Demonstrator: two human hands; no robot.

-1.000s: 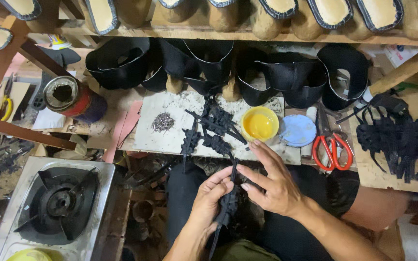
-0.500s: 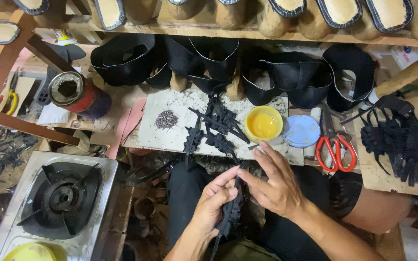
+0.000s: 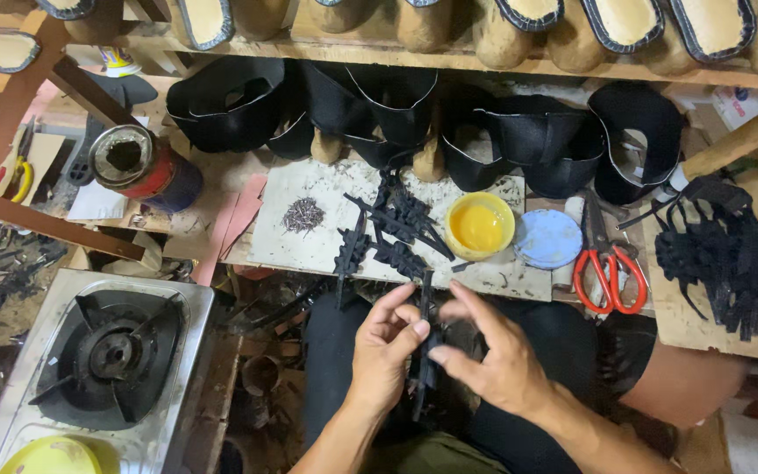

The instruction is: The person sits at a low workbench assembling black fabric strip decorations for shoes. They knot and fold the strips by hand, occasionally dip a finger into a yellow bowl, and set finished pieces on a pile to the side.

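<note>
Workbench seen from above; the person sits at its near edge with both hands over the lap. The left hand (image 3: 385,351) and the right hand (image 3: 493,355) meet on a narrow black strap piece (image 3: 423,351), which stands roughly upright between them; its lower end hangs toward the dark trousers and is hard to separate from them. The left thumb and forefinger are pinched together on the upper part of the strap; the right thumb and forefinger close on it from the right, while the remaining right fingers (image 3: 475,303) are spread apart and lifted clear.

The strap piece appears light, thin and soft, judging from the way it droops below the grip; it probably bends easily and is not fragile; a pinch near the upper end, as here, seems the firmest hold, since the lower end would flop.

On the pale board (image 3: 309,246) just beyond the hands lie more black cut pieces (image 3: 396,228), a small heap of tacks (image 3: 303,213) to the left, and a yellow pot of glue (image 3: 479,226) to the right; beside it a blue lid (image 3: 547,238) and red-handled scissors (image 3: 607,272); a gas burner (image 3: 111,355) sits near left; a heap of black straps (image 3: 730,263) lies far right.
</note>
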